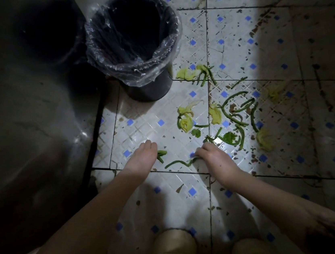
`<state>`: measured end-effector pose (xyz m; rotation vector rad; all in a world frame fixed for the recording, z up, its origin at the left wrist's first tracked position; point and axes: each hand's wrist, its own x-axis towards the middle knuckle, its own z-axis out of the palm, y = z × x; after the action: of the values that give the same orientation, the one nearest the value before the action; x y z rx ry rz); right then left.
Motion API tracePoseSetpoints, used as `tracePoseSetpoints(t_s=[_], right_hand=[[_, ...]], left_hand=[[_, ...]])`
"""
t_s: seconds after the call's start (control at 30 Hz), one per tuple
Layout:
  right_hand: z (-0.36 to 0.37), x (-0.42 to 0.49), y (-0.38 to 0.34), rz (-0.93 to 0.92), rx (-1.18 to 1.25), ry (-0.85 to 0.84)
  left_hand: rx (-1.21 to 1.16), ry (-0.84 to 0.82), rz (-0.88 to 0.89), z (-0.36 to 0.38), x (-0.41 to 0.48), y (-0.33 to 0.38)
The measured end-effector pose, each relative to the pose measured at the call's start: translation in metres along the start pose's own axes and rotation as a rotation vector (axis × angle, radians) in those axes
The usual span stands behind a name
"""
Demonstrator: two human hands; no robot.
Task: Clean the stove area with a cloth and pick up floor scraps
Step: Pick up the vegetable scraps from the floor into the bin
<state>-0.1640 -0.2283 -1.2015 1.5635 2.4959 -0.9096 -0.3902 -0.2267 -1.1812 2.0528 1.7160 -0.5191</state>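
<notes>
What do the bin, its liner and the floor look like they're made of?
The bin looks like dark matte plastic, judging by its ribbed inner wall. The liner is thin clear film, crinkled and glinting. The floor seems glazed ceramic tile: glossy glare, grout lines, some cracks.

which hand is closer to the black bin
Left. The left hand lies nearest, just this side of the bin; the right hand is farther right, pinching a long bean.
</notes>
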Motion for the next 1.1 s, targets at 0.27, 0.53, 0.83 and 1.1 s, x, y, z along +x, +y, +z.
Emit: tracePoseSetpoints(t_s=[0.27, 0.53, 0.83, 1.1], right_hand=[[-0.001, 0.021, -0.024, -0.016, 0.159, 0.15], [0.021, 0.031, -0.038, -0.093, 0.036, -0.086], [0.024, 0.023, -0.041, -0.137, -0.046, -0.147], [-0.02, 0.017, -0.026, 0.02, -0.015, 0.02]], left_hand=[[-0.049, 0.066, -0.043, -0.013, -0.009, -0.007], [-0.105, 0.105, -0.083, -0.02, -0.021, -0.02], [-0.116, 0.266, -0.066, -0.031, -0.024, -0.013], [-0.108, 0.374, 0.031, -0.077, -0.034, 0.003]])
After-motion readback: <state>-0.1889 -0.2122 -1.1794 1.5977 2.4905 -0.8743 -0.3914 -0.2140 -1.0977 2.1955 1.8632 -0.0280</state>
